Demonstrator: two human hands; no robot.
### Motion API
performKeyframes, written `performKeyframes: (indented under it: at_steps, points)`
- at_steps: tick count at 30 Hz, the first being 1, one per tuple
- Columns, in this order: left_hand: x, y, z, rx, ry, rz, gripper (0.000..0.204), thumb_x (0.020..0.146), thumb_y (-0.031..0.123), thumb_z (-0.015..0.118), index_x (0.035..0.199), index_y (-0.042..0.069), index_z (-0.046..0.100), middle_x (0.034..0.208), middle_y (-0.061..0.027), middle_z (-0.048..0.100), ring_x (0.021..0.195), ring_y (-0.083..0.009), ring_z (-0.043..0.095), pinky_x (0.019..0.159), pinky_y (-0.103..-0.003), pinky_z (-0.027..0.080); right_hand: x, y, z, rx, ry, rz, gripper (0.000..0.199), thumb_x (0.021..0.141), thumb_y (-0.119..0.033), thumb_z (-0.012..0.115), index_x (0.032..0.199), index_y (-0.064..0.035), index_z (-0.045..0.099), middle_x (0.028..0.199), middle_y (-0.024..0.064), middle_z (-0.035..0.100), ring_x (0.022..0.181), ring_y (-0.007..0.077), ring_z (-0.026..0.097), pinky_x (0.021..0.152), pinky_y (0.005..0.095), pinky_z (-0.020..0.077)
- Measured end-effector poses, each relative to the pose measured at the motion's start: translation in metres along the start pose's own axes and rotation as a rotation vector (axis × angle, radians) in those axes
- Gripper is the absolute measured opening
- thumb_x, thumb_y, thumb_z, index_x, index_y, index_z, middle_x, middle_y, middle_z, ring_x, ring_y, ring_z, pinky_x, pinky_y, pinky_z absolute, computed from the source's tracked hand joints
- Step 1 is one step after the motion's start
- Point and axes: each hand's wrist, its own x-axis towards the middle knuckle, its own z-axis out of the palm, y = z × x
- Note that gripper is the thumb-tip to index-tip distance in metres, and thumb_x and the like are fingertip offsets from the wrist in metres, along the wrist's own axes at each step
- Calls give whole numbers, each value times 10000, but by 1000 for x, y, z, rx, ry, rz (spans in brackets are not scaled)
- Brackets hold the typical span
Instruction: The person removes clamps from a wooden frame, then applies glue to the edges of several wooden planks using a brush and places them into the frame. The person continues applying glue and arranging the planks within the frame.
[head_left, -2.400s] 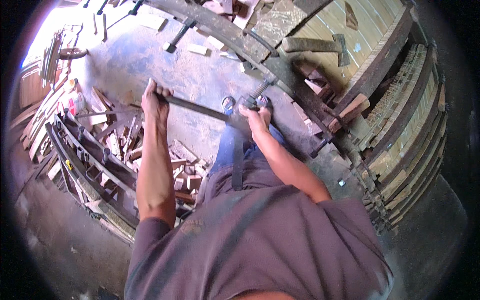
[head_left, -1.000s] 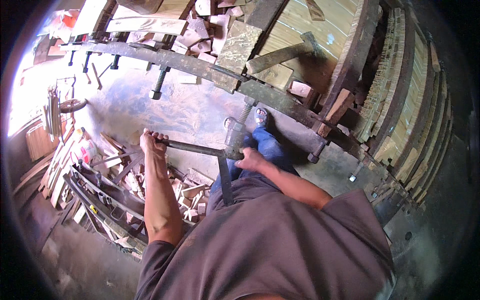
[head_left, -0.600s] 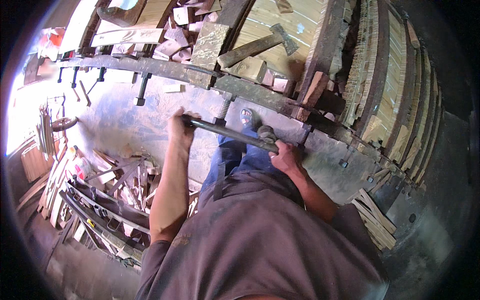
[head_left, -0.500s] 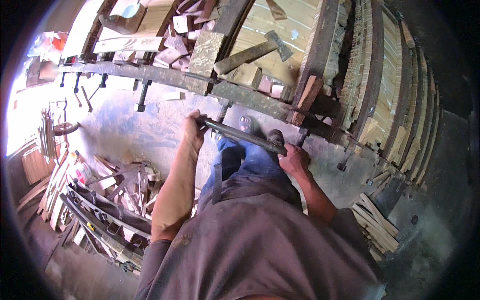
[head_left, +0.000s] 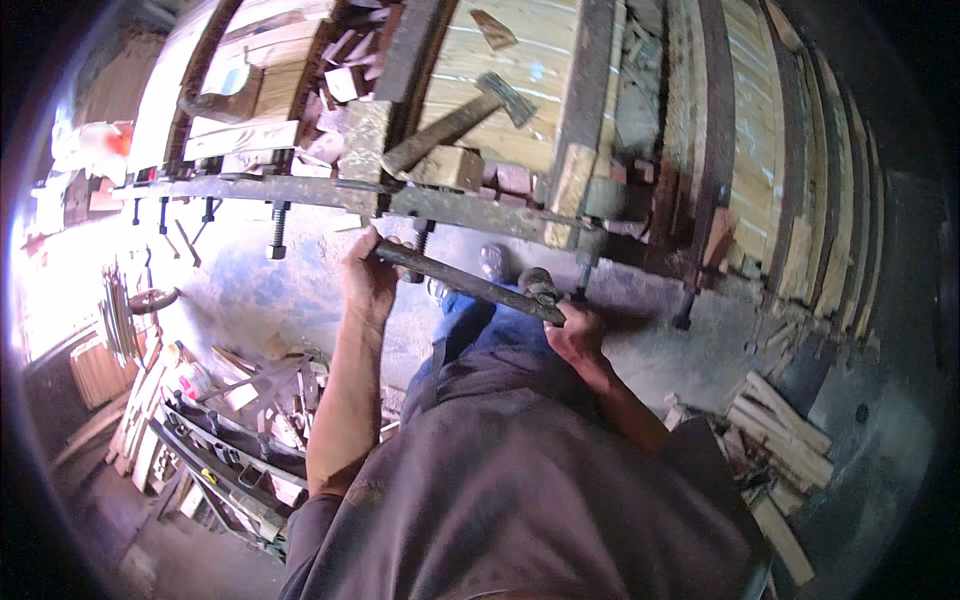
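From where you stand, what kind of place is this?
Probably a woodworking shop: an axe-like tool lies by pale boards, wood strips are piled on the right, and bolts stick out from a long beam.

Single fisheye view from head height, steeply downward, close above the shirt (head_left: pixel 540 480)

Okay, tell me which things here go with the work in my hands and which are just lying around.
In the work:
- metal bar, gripped by your left hand and right hand
- probably the threaded bolts along the dark rail

Apparently just lying around:
- hatchet, by the boards
- wood strips, lower right
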Motion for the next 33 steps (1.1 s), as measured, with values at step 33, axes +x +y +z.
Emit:
performKeyframes:
  at_steps: [33]
  points:
    - [-17,-139,-113,1205,18,-156,317,954,271,684,807,-9,703,658,-68,633,555,-166,571,522,-311,455,-57,111,61,-186,343,26,250,618,5,662,857,-62,640,832,122,657,916,343,619,810,470,419]
